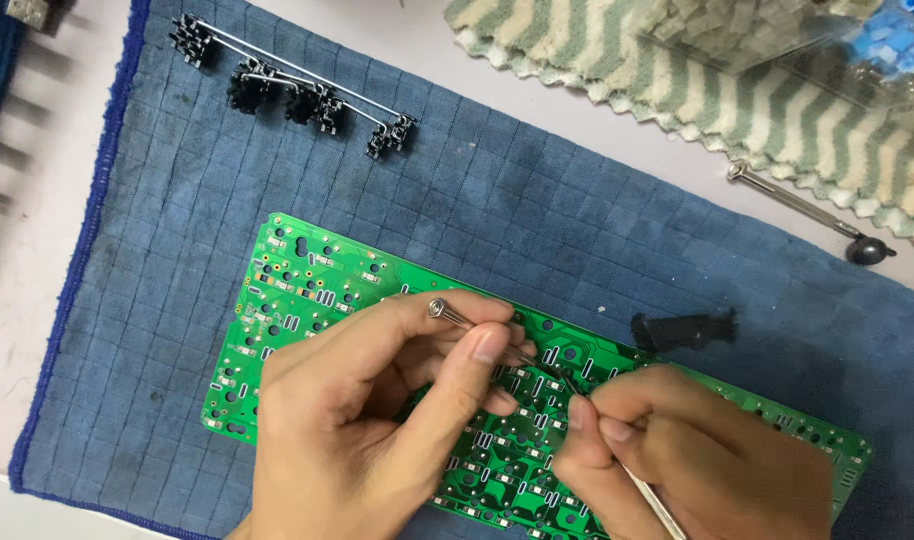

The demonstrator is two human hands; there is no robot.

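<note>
A green keyboard circuit board (297,290) lies slanted on a blue cloth. My left hand (377,420) rests over the board's middle and pinches silver tweezers (457,320), whose tips point down to the board near the centre. My right hand (687,450) is closed on a thin metal tool (647,495) whose tip meets the same spot beside the tweezers. A small black plastic part (682,328) lies on the cloth just beyond the board's far edge.
The blue cloth (537,180) covers a pale table. Several black stabilizers with metal wires (287,85) lie at the cloth's far left. A green-striped towel (737,90) with clear plastic bags sits far right. A small screwdriver (807,210) lies by it.
</note>
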